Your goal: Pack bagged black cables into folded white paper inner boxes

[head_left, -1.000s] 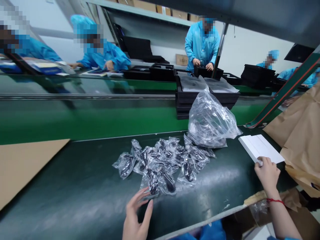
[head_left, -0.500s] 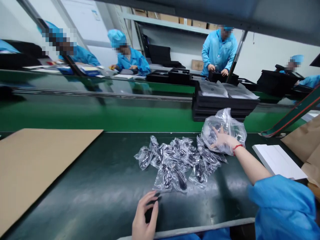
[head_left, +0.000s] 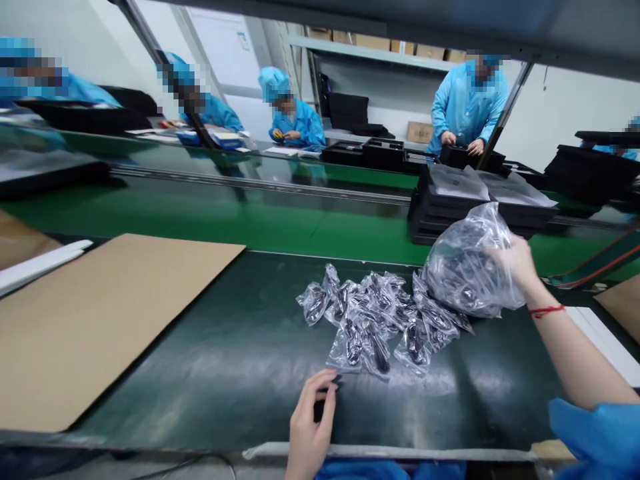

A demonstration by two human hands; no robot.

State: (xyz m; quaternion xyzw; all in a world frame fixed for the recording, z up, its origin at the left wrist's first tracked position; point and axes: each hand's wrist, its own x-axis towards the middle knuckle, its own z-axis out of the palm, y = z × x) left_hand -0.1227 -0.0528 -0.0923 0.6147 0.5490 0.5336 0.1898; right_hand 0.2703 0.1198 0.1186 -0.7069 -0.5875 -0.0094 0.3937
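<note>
Several small clear bags [head_left: 354, 343], each with a dark coiled cable inside, lie in a loose pile on the dark green work surface [head_left: 210, 373]. At the pile's right end stands a large clear plastic bag [head_left: 455, 267] bulging with similar dark items. My right hand [head_left: 517, 263] grips the upper right side of this bag, some fingers blurred behind the film. Just in front of the pile, my left hand [head_left: 311, 420] rests near the table's front edge, fingers curved and thumb apart, holding nothing.
A flat brown cardboard sheet [head_left: 135, 313] covers the left side. Behind the large bag are stacked black trays [head_left: 435, 213] topped with translucent sheets. A white flat box [head_left: 603, 340] lies at right. Across the green conveyor [head_left: 280, 213], several people in blue work.
My view has swung left. My right hand has gone from spread fingers against the large bag to gripping its right side, and the bag stands taller. My left hand keeps its curved pose.
</note>
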